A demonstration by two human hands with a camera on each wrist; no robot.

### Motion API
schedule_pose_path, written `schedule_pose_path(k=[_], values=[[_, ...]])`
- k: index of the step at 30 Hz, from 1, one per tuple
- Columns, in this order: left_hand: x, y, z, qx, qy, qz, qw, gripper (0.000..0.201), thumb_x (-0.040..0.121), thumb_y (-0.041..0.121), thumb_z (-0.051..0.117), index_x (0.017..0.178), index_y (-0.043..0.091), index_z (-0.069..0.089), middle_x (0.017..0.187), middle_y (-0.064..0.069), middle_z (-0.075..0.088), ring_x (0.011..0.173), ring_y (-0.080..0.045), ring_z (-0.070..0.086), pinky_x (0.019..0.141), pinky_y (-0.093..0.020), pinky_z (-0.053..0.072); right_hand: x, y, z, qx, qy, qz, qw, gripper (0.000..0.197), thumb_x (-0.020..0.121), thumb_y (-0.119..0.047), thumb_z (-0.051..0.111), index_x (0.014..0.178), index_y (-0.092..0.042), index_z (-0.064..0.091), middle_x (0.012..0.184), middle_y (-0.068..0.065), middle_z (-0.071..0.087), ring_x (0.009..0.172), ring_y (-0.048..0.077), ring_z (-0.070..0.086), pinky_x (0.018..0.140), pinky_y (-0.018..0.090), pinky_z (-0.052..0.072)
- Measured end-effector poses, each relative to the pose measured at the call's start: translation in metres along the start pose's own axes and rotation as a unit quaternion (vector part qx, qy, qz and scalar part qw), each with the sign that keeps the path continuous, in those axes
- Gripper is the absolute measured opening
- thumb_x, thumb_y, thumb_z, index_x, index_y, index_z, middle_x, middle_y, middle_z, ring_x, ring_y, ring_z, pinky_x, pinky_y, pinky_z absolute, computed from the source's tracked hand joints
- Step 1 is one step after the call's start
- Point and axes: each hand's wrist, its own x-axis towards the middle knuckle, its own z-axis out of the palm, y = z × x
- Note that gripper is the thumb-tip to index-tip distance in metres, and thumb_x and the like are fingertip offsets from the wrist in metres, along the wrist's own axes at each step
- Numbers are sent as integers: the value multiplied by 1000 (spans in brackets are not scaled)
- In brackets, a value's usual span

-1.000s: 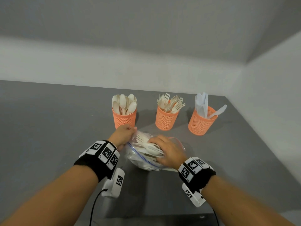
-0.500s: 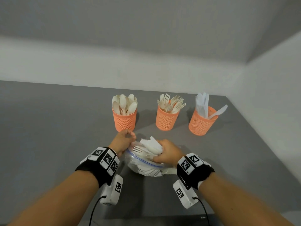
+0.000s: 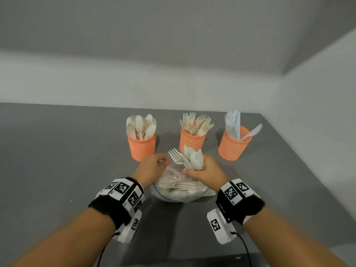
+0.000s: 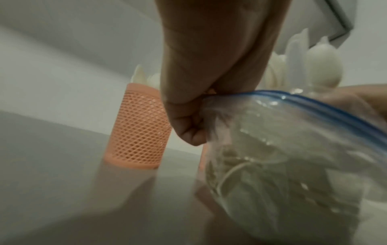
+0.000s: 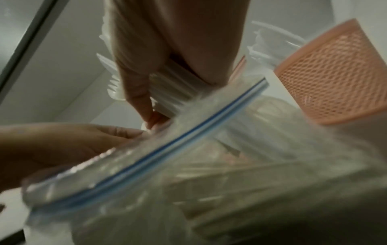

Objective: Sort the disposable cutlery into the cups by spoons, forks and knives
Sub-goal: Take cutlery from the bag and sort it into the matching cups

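Observation:
Three orange mesh cups stand in a row on the grey table: a spoon cup, a fork cup and a knife cup. In front of them lies a clear zip bag with cutlery inside. My left hand pinches the bag's rim at its far left. My right hand grips a bunch of mixed cutlery, forks and spoons fanned upward, just above the bag's mouth. In the right wrist view the handles show inside the curled fingers.
The grey table ends at a white wall behind the cups and another wall on the right. A knife leans out over the right cup's rim. Wrist camera cables hang near the front edge.
My right hand has closed on a bunch of cutlery inside the bag and lifted it out toward the cups. My left hand has kept its hold on the bag's rim.

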Motion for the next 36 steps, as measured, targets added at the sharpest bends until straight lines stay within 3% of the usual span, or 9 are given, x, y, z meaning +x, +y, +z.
schedule_pose_path(k=[6,14,18,20,22,26,30,33,36], values=[[-2,5,12,122,-11,80,989,24,92,13,46,101,11,68,95,-2,70,88,-21,62,75,-29,45,5,-21,-2,83,84,-31,993,13,81,-2,65,94,0,61,68,10,62,59,14,62,64,27,55],[-6,-13,11,280,-40,-37,959,24,91,8,40,100,13,62,98,-9,66,89,-28,60,68,-34,44,11,-38,-35,397,186,-22,898,20,89,-5,55,71,-11,57,56,2,55,51,13,53,55,27,47],[-5,8,2,360,-29,-11,932,29,97,25,38,115,21,60,117,-6,54,109,-26,49,94,-41,37,13,-38,-45,386,172,4,906,17,90,-4,53,74,-10,56,56,0,56,50,10,55,58,26,48],[-4,33,-2,226,5,62,972,34,98,31,37,124,19,55,121,-4,50,114,-22,45,100,-38,33,14,-38,-43,363,156,31,918,9,89,-5,56,81,-7,58,62,4,57,51,11,58,59,26,52],[-5,63,-6,-25,-64,70,995,39,96,33,45,132,19,46,123,1,51,114,-14,50,99,-29,37,14,-42,-37,361,117,45,924,4,88,-5,57,85,-4,59,64,6,58,53,12,60,56,25,54],[-6,92,-5,-416,-261,-30,871,37,91,12,55,127,6,46,119,-20,61,103,-24,64,93,-35,52,12,-56,-24,277,15,81,957,16,87,-11,60,92,4,61,78,13,65,70,21,64,51,24,54],[-10,91,-1,-444,-264,-66,854,14,93,7,49,100,1,60,75,-11,63,55,-7,60,53,-17,49,14,-59,-22,130,-44,101,985,44,84,-27,66,120,-4,55,94,13,73,84,31,70,60,29,58],[-9,88,1,-449,-256,-74,853,24,93,14,51,72,5,58,57,-4,54,50,-10,49,50,-18,44,11,-59,-26,50,-92,91,990,50,84,-44,61,118,-7,54,63,4,70,53,24,62,63,35,56],[-7,85,-2,-511,-238,-90,821,24,93,13,48,79,0,63,61,-5,64,55,-12,58,61,-25,53,9,-55,-30,69,-41,62,995,38,88,-37,58,113,-8,57,77,12,64,66,19,62,66,26,56]])
